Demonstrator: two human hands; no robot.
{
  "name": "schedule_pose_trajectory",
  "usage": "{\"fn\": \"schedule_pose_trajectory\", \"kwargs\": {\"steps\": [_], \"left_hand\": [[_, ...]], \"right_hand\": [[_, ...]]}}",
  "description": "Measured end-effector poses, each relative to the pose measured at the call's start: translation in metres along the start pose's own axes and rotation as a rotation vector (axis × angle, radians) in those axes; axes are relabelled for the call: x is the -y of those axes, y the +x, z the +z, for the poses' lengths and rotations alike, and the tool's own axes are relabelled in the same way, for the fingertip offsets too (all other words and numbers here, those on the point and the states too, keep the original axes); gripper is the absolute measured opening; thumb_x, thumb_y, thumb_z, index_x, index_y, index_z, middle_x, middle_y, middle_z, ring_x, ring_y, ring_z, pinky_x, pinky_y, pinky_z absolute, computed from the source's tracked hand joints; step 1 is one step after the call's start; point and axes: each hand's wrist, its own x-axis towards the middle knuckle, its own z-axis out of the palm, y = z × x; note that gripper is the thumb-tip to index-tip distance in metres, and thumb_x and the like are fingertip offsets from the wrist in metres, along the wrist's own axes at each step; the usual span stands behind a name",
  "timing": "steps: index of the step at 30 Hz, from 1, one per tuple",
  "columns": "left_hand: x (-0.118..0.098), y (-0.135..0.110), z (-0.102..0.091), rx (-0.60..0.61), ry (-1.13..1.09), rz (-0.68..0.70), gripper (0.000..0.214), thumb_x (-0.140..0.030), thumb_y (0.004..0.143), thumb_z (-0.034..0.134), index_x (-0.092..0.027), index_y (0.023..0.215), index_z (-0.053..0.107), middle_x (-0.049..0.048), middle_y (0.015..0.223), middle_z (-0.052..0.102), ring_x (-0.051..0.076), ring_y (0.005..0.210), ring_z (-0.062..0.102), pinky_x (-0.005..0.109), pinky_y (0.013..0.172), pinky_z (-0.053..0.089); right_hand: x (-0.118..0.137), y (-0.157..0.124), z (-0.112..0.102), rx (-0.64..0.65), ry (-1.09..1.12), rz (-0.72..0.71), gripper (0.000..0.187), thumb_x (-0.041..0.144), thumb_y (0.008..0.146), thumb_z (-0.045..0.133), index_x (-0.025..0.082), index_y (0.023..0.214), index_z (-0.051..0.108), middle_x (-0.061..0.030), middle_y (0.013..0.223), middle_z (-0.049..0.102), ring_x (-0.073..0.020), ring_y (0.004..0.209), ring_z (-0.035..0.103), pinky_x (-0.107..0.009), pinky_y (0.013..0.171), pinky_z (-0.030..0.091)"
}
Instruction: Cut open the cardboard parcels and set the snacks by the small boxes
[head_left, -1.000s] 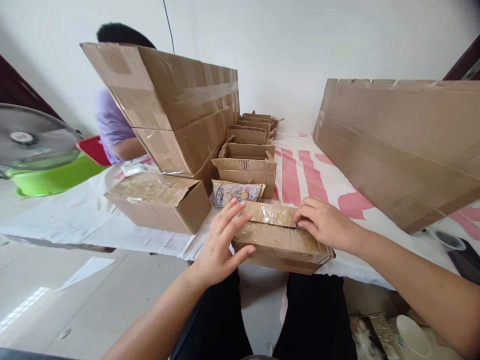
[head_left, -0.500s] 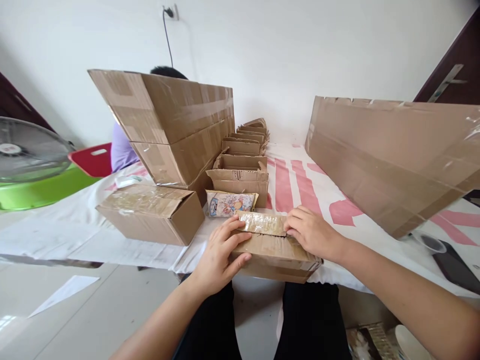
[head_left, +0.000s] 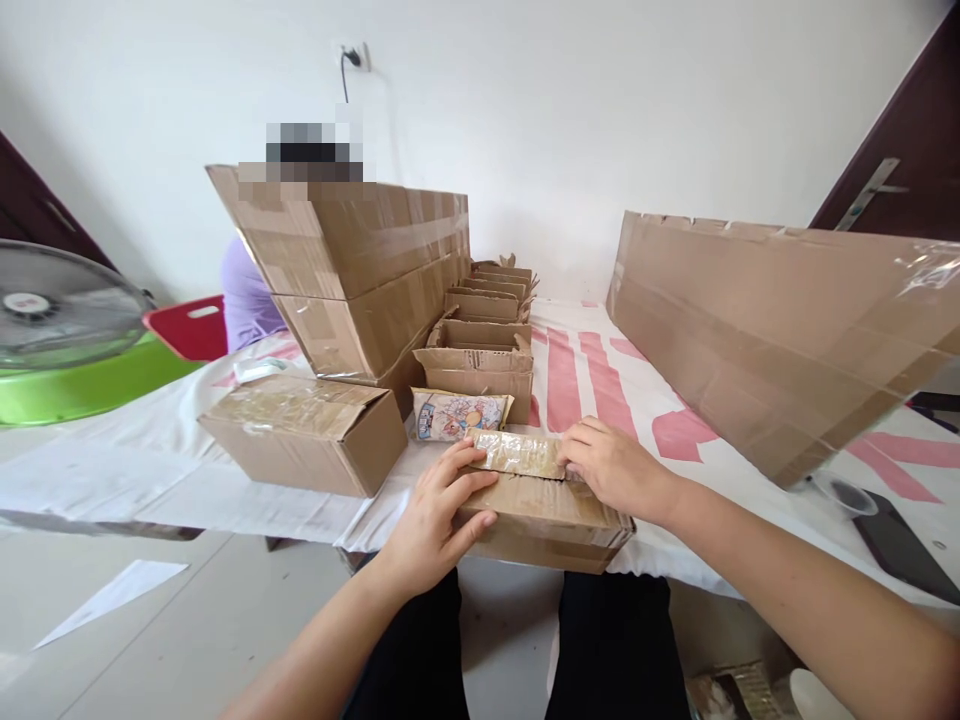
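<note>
A small taped cardboard box point(head_left: 547, 515) lies at the near edge of the table, right in front of me. My left hand point(head_left: 435, 515) clasps its left end, fingers over the top and thumb against the front side. My right hand point(head_left: 611, 468) presses on its top flap point(head_left: 521, 453) from the right, fingers curled. Just behind the box lies a colourful cartoon-printed packet point(head_left: 457, 415).
A closed box point(head_left: 304, 435) sits to the left. Behind it a large open carton point(head_left: 360, 270) leans, with a row of small open boxes point(head_left: 484, 330) running back. A large flat carton point(head_left: 780, 320) stands on the right. A person in purple point(head_left: 247, 295) sits behind. A fan point(head_left: 52, 305) stands left, a phone point(head_left: 907, 550) lies right.
My view has tilted upward, so everything sits lower in the picture. Both hands stay on the small box; the left fingers have closed a little more over its top.
</note>
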Motion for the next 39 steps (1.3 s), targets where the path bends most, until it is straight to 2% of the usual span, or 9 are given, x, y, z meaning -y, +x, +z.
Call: {"fn": "schedule_pose_trajectory", "kwargs": {"steps": [5,10,16,19,23,29,34,39], "left_hand": [[-0.002,0.000,0.000,-0.006,-0.014,-0.010,0.029,-0.035,0.090,0.055,-0.023,0.115,0.061,0.0124,0.135,0.051,0.034,0.136,0.038,0.053,0.108,0.039],[-0.001,0.001,0.001,-0.008,-0.026,-0.002,0.030,-0.035,0.090,0.054,-0.022,0.116,0.060,0.0131,0.135,0.050,0.034,0.136,0.037,0.053,0.108,0.039],[-0.002,0.001,-0.001,0.004,-0.015,-0.001,0.029,-0.035,0.090,0.055,-0.022,0.116,0.060,0.0132,0.135,0.050,0.034,0.136,0.037,0.054,0.108,0.039],[-0.003,0.002,-0.001,-0.005,-0.019,0.002,0.029,-0.035,0.090,0.055,-0.022,0.115,0.060,0.0135,0.135,0.051,0.034,0.136,0.038,0.054,0.108,0.039],[-0.003,0.002,0.000,-0.021,-0.029,-0.001,0.028,-0.035,0.090,0.055,-0.022,0.114,0.061,0.0130,0.134,0.052,0.034,0.135,0.039,0.054,0.107,0.040],[-0.003,0.001,0.000,-0.013,-0.021,0.009,0.029,-0.033,0.090,0.056,-0.022,0.116,0.060,0.0132,0.135,0.051,0.033,0.136,0.038,0.053,0.108,0.040],[-0.003,0.000,-0.001,-0.014,-0.014,0.002,0.029,-0.034,0.090,0.056,-0.022,0.116,0.061,0.0129,0.135,0.051,0.033,0.136,0.038,0.052,0.108,0.041],[-0.003,0.000,-0.001,-0.018,-0.011,0.002,0.028,-0.034,0.089,0.056,-0.023,0.115,0.061,0.0125,0.135,0.053,0.033,0.135,0.040,0.052,0.106,0.042]], "right_hand": [[-0.003,-0.005,0.000,-0.021,-0.053,0.005,0.027,-0.003,0.084,0.043,0.016,0.087,0.062,-0.0069,0.086,0.062,-0.0208,0.083,0.050,-0.035,0.075,0.045],[-0.004,-0.008,0.000,-0.049,-0.035,-0.061,0.031,0.001,0.089,0.044,0.018,0.109,0.060,-0.0078,0.108,0.064,-0.0220,0.098,0.051,-0.038,0.086,0.045],[-0.004,-0.007,0.002,0.011,-0.139,-0.075,0.027,-0.002,0.087,0.043,0.017,0.087,0.062,-0.0069,0.091,0.063,-0.0208,0.088,0.049,-0.035,0.080,0.044],[-0.004,-0.007,0.001,0.005,-0.153,-0.051,0.026,-0.002,0.087,0.043,0.016,0.089,0.061,-0.0070,0.089,0.063,-0.0207,0.086,0.049,-0.035,0.078,0.044],[-0.004,-0.006,0.001,-0.025,-0.119,-0.093,0.027,0.003,0.090,0.045,0.019,0.104,0.062,-0.0071,0.100,0.066,-0.0209,0.094,0.052,-0.035,0.081,0.043],[-0.002,-0.002,0.002,0.037,-0.281,-0.121,0.022,0.005,0.090,0.044,0.018,0.082,0.060,-0.0063,0.083,0.061,-0.0211,0.083,0.049,-0.034,0.075,0.039],[-0.001,-0.005,-0.004,0.060,-0.284,-0.081,0.023,-0.001,0.081,0.041,0.016,0.084,0.056,-0.0083,0.085,0.059,-0.0213,0.079,0.048,-0.035,0.073,0.040],[-0.007,-0.028,-0.014,0.053,-0.204,-0.004,0.023,0.000,0.076,0.039,0.018,0.082,0.052,-0.0077,0.082,0.057,-0.0206,0.073,0.048,-0.035,0.068,0.042]]}}
